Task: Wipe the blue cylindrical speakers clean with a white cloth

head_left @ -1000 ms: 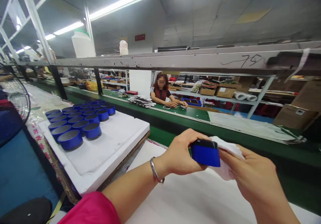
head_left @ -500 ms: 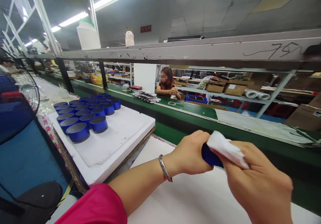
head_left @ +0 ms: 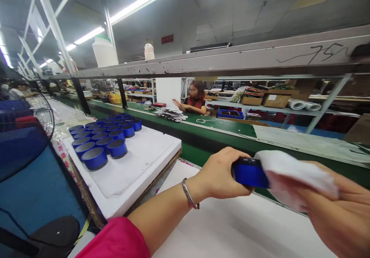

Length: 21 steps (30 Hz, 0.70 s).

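My left hand is closed around a small blue cylindrical speaker, held on its side above a white sheet. My right hand grips a white cloth pressed against the speaker's right end; the cloth hides most of its fingers. A metal bracelet circles my left wrist, and a pink sleeve covers the forearm lower down.
Several blue speakers stand in rows on a white foam board to my left. A green conveyor belt runs across beyond, with a seated person behind it. A fan guard sits far left; a shelf spans overhead.
The cloth slid from over the speaker's top to its right end, uncovering the blue side. Both hands moved slightly right. The person across the belt lifted a hand.
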{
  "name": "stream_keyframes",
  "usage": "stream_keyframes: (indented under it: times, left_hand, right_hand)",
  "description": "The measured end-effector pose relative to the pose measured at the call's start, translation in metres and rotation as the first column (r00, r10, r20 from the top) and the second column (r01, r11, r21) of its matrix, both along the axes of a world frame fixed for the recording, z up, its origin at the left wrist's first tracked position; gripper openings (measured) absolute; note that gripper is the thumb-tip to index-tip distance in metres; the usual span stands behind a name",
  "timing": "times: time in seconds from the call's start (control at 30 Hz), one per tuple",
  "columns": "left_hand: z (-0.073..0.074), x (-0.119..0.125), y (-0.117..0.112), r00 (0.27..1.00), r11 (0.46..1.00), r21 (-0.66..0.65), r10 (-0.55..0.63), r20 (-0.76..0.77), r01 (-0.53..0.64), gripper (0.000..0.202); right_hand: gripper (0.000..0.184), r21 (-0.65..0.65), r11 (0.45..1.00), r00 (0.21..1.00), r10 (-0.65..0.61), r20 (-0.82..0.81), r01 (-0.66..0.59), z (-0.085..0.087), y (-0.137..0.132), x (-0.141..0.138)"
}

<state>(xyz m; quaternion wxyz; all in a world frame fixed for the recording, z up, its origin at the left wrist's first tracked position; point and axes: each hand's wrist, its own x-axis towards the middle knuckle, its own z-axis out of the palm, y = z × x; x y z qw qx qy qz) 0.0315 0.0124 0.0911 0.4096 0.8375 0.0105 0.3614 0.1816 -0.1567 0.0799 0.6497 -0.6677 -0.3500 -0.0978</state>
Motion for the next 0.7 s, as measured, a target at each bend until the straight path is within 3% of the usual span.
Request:
stream_keyframes:
  times: [0.07,0.13,0.2,0.3,0.33,0.4,0.47,0.5,0.6,0.7]
  left_hand:
    - [-0.003,0.002,0.0,1.0,1.0,0.011,0.016,-0.016,-0.016,0.045]
    - [-0.003,0.002,-0.003,0.999,1.0,-0.002,0.022,-0.034,-0.022,0.043]
    - [0.0,0.001,-0.007,0.999,0.998,-0.056,-0.005,-0.052,0.003,0.048]
    - [0.006,-0.002,-0.014,0.989,0.962,-0.257,-0.118,-0.086,0.093,0.071]
    - [0.007,-0.002,-0.015,0.978,0.916,-0.377,-0.184,-0.1,0.134,0.079]
    - [0.007,-0.002,-0.016,0.934,0.743,-0.634,-0.346,-0.086,0.217,0.093]
    - [0.005,0.001,-0.015,0.885,0.537,-0.798,-0.466,-0.013,0.272,0.099]
    - [0.004,0.003,-0.015,0.871,0.466,-0.838,-0.49,0.024,0.285,0.103]
    - [0.0,0.007,-0.014,0.873,0.367,-0.886,-0.481,0.079,0.282,0.11]
    - [-0.002,0.011,-0.014,0.891,0.346,-0.909,-0.45,0.055,0.231,0.099]
  right_hand:
    - [0.031,-0.048,0.993,0.958,0.119,0.262,-0.11,-0.002,0.006,-0.02]
    - [0.031,-0.008,0.999,0.967,0.047,0.25,-0.046,-0.002,0.013,-0.03]
    - [0.042,-0.037,0.995,0.996,-0.091,-0.014,0.09,0.001,0.019,-0.029]
    - [0.062,0.006,0.992,0.877,-0.111,-0.468,0.128,0.014,0.022,-0.016]
    - [0.064,0.072,0.987,0.816,-0.074,-0.573,0.14,0.019,0.022,-0.012]
    - [0.067,0.195,0.963,0.733,-0.005,-0.68,0.188,0.028,0.021,-0.008]
    - [0.067,0.231,0.954,0.731,0.019,-0.683,0.192,0.032,0.02,-0.006]
    - [0.068,0.241,0.952,0.749,0.019,-0.662,0.189,0.032,0.02,-0.005]
    - [0.069,0.261,0.947,0.783,0.016,-0.621,0.188,0.027,0.019,-0.001]
    - [0.073,0.263,0.951,0.793,0.032,-0.609,0.164,0.02,0.017,0.0]
